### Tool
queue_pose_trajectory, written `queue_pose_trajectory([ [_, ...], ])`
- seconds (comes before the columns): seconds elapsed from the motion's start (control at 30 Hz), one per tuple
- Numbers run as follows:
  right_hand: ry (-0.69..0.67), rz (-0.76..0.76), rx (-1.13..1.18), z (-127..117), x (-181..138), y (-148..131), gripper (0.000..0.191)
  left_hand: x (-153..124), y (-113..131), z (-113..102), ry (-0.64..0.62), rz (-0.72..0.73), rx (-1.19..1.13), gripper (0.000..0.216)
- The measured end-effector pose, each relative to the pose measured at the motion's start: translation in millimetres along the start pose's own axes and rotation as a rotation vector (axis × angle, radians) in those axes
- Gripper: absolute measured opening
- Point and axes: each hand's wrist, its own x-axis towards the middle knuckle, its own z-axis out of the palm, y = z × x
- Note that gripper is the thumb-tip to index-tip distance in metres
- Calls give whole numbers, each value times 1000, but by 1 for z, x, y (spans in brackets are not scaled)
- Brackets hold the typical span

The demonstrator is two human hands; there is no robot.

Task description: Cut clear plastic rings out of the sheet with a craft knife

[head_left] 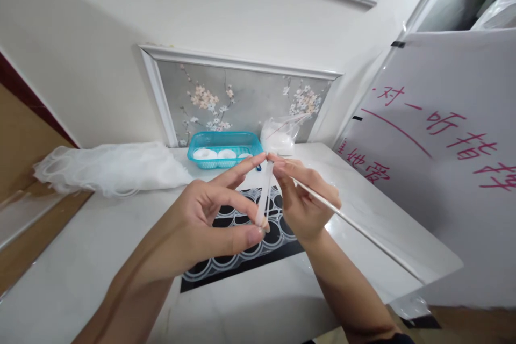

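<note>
A thin, whitish translucent ring [264, 193] is held up nearly edge-on above the table. My left hand [205, 220] grips it, with thumb and middle finger at its lower end and the index finger reaching to its upper end. Between the fingers of my right hand [308, 199] is a long, thin pale stick [363, 226], slanting down to the right. Its near tip is hidden by my fingertips, which meet the ring's top edge. Beneath both hands lies a black sheet [242, 269] with rows of clear rings on it, partly covered by my left hand.
At the wall stand a teal plastic basket [226, 135] with white rounds inside and a clear bag [278, 137] of white material. A long bundle of white, ring-edged pieces [116, 166] lies left. A white board with red writing [435, 134] borders the white table [133, 312] on the right.
</note>
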Motion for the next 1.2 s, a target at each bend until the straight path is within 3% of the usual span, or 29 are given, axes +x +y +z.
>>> queue_pose_trajectory([
  [0.33,67,86,23,3,4,-9,30,-1,6,7,91,1,18,11],
  [0.93,93,124,45,2,6,-9,28,-5,4,9,177,59,66,16],
  [1.03,83,115,19,1,8,-9,25,-5,2,9,189,59,6,16],
  [1.2,-59,157,22,1,9,-12,21,0,4,7,108,-9,-290,4],
])
